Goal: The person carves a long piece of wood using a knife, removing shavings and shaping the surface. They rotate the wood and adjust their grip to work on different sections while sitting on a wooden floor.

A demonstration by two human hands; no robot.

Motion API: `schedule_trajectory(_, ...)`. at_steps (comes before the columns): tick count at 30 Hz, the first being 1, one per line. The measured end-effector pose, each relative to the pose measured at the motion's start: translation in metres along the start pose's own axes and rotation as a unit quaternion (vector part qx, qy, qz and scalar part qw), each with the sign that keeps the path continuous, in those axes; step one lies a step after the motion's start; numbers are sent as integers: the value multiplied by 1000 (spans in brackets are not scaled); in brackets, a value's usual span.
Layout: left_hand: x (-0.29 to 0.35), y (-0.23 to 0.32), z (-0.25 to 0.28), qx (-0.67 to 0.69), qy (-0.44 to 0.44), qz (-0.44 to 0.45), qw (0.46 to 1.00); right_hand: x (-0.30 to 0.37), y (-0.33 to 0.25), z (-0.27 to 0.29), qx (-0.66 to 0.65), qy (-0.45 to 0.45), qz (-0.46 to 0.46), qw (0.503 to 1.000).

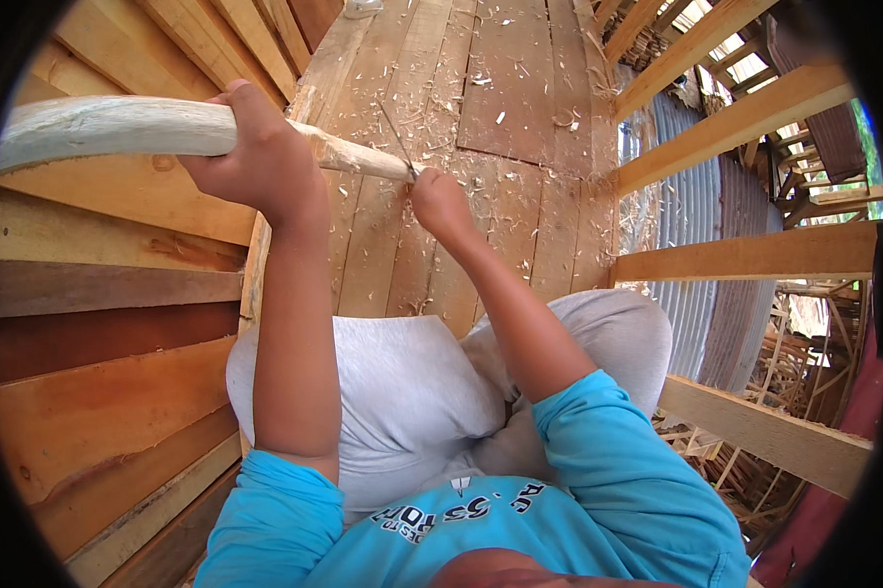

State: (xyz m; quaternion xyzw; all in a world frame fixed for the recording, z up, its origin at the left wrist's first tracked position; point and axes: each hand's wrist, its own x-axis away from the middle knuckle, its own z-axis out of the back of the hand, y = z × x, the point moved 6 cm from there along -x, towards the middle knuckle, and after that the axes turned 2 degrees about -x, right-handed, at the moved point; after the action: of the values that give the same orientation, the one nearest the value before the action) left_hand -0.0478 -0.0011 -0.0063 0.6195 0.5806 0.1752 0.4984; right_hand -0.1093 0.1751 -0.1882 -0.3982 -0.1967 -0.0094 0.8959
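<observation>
A thick, pale, peeled wooden pole [128, 125] runs from the left rim toward the middle, tapering to a narrow end. My left hand [265, 152] is wrapped round it part way along. Past that hand, the slimmer stretch is yellowish with rough cut facets. My right hand [440, 204] is closed at the narrow end, round a knife [396, 130] whose thin dark blade points up and away across the pole's tip. The knife's handle is hidden in my fist. I sit with bent legs in light grey trousers [392, 377] behind the pole.
Curled wood shavings lie scattered over the plank floor [520, 206]. A plank wall [108, 402] stands close on my left. On the right are wooden rails [745, 255] with wide gaps, and corrugated metal sheets [691, 225] beyond them. A small clear object [363, 8] lies at the far edge.
</observation>
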Motion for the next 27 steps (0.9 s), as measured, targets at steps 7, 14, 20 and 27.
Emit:
schedule_trajectory(7,-3,1,-1,-34,4,8,999,30,-34,-1,18,22,1,1000)
schedule_trajectory(14,4,11,-4,-7,-57,-54,997,7,4,-14,-24,61,29,997)
schedule_trajectory(20,7,8,-7,-56,-78,-96,991,-16,49,-21,-59,54,-34,996)
schedule_trajectory(27,5,3,-1,-76,-78,-70,992,-8,0,-11,-54,13,46,997)
